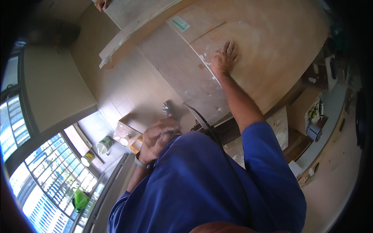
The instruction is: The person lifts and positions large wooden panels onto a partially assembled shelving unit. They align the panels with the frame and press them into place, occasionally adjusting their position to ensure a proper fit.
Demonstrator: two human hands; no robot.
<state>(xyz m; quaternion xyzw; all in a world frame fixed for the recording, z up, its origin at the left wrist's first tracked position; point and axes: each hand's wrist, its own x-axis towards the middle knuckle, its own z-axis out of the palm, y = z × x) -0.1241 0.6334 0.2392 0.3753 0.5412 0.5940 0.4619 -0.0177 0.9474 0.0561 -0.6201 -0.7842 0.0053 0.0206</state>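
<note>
Resting palm-down on the large tan board (276,54) in the upper right of the frame, the right hand (224,61) is released, with fingers extended and nothing grasped. Its flat placement, beside the board's pale left edge, would suit bracing the body's lean or steadying the surface; which of these applies cannot be determined. A green-and-white label (180,23) and a thin dark line (208,32) are noted on the board, above the hand.

The left hand (159,136) is left of centre, fingers bent, near the blue clothing (186,178). Whether it grips anything cannot be told, as the fingers are blurred and partly hidden. A pale wristband (139,160) is worn at that wrist.

A dark cable (204,120) crosses the centre, running down over the clothing; its slack drape suggests that it hangs freely. An orange-yellow container (136,145) sits just beside the left hand, apparently set there for easy reach. Further left stands a labelled tin (104,145).

At the upper left edge, another person's hand (101,4) rests at a grey panel (134,13), its grip unclear.
</note>
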